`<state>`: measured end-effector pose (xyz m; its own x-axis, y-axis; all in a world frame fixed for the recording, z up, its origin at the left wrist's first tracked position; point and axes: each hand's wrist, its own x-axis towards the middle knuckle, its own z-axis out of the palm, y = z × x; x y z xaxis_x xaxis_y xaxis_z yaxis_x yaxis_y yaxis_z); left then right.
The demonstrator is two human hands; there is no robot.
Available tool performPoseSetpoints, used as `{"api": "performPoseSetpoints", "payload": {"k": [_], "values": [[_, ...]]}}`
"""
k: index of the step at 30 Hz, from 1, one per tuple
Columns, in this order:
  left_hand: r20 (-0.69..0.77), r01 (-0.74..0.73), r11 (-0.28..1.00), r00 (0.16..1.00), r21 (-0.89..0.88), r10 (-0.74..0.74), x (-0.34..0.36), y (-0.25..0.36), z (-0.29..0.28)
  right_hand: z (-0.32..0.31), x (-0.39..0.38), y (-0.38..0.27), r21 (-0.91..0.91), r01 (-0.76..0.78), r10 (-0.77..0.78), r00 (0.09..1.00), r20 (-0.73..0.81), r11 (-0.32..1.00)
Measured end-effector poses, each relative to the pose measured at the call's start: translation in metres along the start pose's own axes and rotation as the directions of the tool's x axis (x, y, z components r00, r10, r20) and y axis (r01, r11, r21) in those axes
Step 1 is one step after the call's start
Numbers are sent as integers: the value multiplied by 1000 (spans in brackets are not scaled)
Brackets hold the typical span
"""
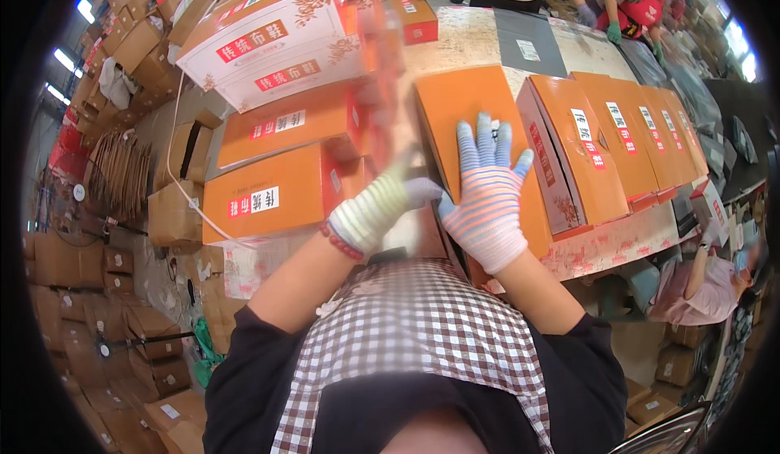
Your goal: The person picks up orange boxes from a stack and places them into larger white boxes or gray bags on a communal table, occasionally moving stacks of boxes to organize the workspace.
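Note:
An orange shoe box [455, 101], its lid on, lies in front of me on the table. My right hand [491, 202], in a striped knit glove, rests on the lid with its fingers spread. At the box's left side is my left hand [378, 210], in a pale yellow-green glove; its fingers are smeared by motion and I cannot tell whether they touch the box. Left of it sit two orange shoe boxes [268, 190], one beyond the other. A row of several orange shoe boxes [573, 141] leans to the right.
White and orange shoe boxes [276, 44] are stacked at the far left of the table [463, 28]. A grey sheet [532, 40] lies at the back. Co-workers [634, 7] stand across the table, and another person [691, 287] is at the right. Cardboard cartons [175, 210] fill the left.

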<state>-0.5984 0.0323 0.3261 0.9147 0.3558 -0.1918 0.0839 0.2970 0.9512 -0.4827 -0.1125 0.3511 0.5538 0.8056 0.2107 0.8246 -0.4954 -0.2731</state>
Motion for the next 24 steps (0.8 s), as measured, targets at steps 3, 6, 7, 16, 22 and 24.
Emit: {"api": "performPoseSetpoints", "payload": {"k": [3,6,7,16,22,24], "values": [[-120,-67,986,989,155,86,-8,9,-14,99,12,39,-169,-39,66,986,156,985],[-444,-309,889,780,338,441,-61,35,-95,121,1,60,-90,-21,40,976,214,996],[-486,-341,780,632,525,603,-88,27,-152,110,9,56,-13,-15,18,949,315,1000],[-735,446,593,510,671,447,-152,-14,-220,91,42,-41,770,-618,-223,737,638,158],[-528,544,169,617,822,584,-166,22,-107,50,29,-6,969,-232,-283,927,245,82],[-113,141,0,798,990,591,-157,49,-95,-14,35,8,914,122,-457,886,76,388]]}}
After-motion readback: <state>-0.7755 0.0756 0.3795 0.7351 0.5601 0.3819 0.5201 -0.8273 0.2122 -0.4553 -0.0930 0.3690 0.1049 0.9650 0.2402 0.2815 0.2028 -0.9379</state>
